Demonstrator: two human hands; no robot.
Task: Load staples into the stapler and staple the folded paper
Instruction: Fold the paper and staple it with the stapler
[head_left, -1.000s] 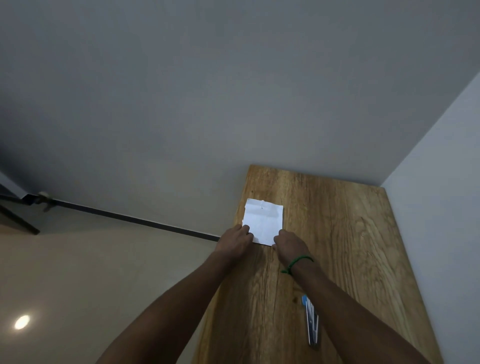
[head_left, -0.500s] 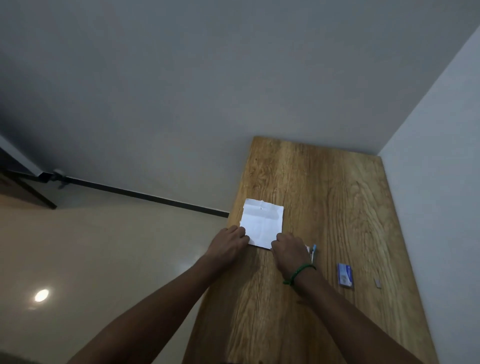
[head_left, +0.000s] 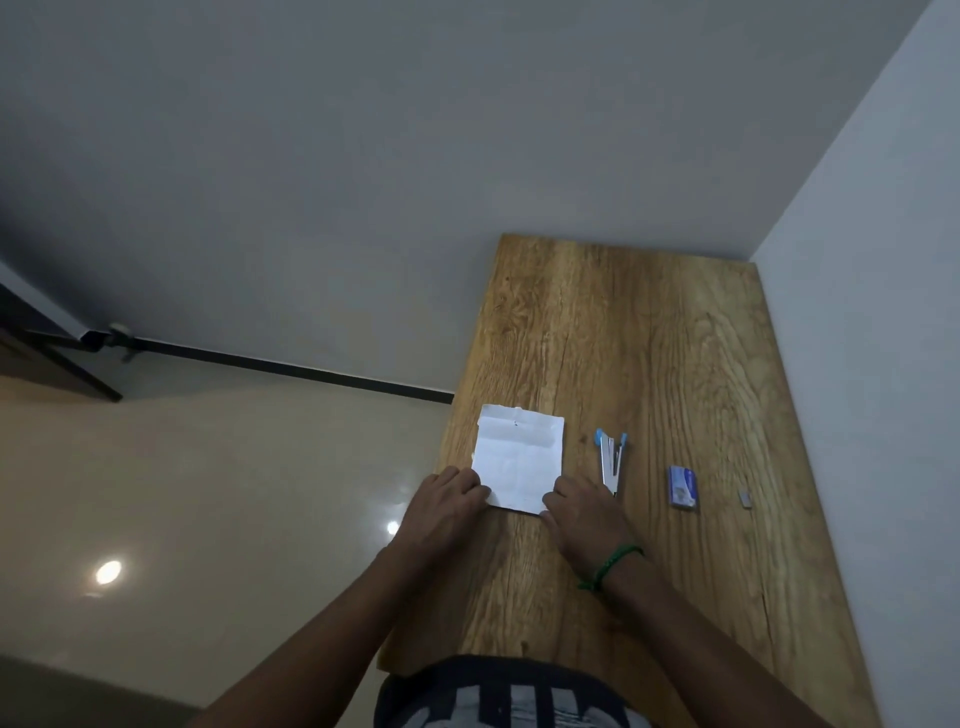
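Note:
A folded white paper (head_left: 519, 454) lies flat near the left edge of the wooden table (head_left: 649, 353). My left hand (head_left: 447, 501) rests on its near left corner and my right hand (head_left: 584, 512) on its near right corner, fingers curled against the sheet. Just right of the paper lies a stapler (head_left: 611, 460), silver with blue ends, swung open. Further right sits a small blue staple box (head_left: 682, 488), and beyond it a short grey staple strip (head_left: 746, 499).
The table stands in a corner, with a white wall (head_left: 872, 312) along its right side and a grey wall behind. Its left edge drops to a glossy beige floor (head_left: 208, 493). A green band circles my right wrist.
The view has tilted downward, bringing the stapler, staple box and staple strip fully into sight. Both hands have stayed on the paper's near corners.

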